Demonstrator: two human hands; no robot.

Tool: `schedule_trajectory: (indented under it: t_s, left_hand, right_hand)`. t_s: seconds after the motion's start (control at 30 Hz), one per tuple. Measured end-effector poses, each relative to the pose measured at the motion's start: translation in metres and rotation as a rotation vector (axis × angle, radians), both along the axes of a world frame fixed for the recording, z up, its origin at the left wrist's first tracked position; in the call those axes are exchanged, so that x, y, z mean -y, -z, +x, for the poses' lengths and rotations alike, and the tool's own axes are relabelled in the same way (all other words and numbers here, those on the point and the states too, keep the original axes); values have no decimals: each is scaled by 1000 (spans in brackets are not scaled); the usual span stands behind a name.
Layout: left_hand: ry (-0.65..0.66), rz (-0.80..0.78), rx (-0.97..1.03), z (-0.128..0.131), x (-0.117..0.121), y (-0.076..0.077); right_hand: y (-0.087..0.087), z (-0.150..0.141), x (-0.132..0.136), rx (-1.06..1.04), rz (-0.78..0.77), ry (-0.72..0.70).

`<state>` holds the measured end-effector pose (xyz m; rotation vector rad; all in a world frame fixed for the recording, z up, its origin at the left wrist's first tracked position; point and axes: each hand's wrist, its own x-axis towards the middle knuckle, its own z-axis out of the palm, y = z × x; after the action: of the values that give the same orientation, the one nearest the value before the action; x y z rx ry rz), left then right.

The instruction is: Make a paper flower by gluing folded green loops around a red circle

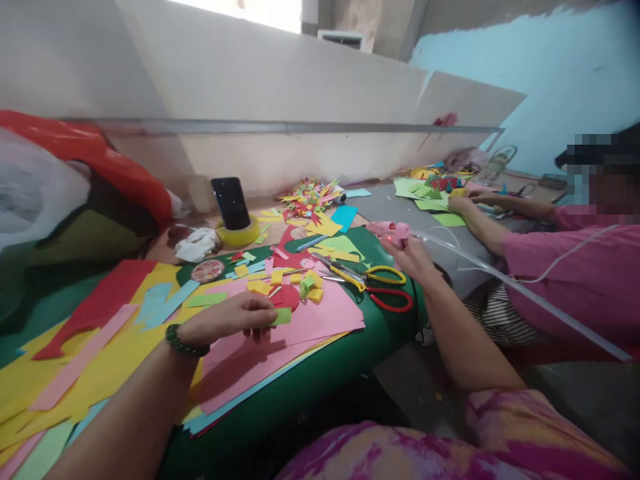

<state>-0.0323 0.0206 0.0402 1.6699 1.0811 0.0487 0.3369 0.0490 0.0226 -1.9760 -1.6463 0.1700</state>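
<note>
Between the fingertips of my left hand [245, 312] is a small green paper strip [283, 316], held over the pink paper sheets [320, 320]. Just beyond it a red paper circle [286, 297] lies on the pink sheets, with folded yellow paper pieces [315, 295] and a green one [306, 287] around its edge. My right hand [411, 257] grips a pink glue gun [393, 231] off the table's right side, a long clear glue stick [500, 277] running out of its back. Two pairs of scissors, one yellow-handled [385, 274] and one red-handled [393, 300], lie between my hands.
A phone [231, 203] leans by a yellow tape roll [239, 232]. Behind the scissors sits a pile of colourful paper shapes [313, 197]. Yellow sheets [107, 353] and a red cut sheet [100, 300] spread leftward. At right, a co-worker in a pink top [565, 273] handles green paper [425, 193].
</note>
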Motion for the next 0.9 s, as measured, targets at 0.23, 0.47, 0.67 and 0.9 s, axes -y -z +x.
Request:
schedule_trajectory:
  t_s: [0.23,0.47,0.67,0.9]
  left_hand:
    - [-227,144,165,-7,-3,3]
    - [-344,132,267,-6,-7,7]
    - [-448,116,318,-4,-8,8]
    - [-510,36,418,-5,-10,15]
  right_hand:
    - [9,0,-35,134,-201,41]
    - [23,3,-52,139,-267,-16]
    - [31,16,-45,143,-222,-13]
    - [38,34,-25,135,-171,7]
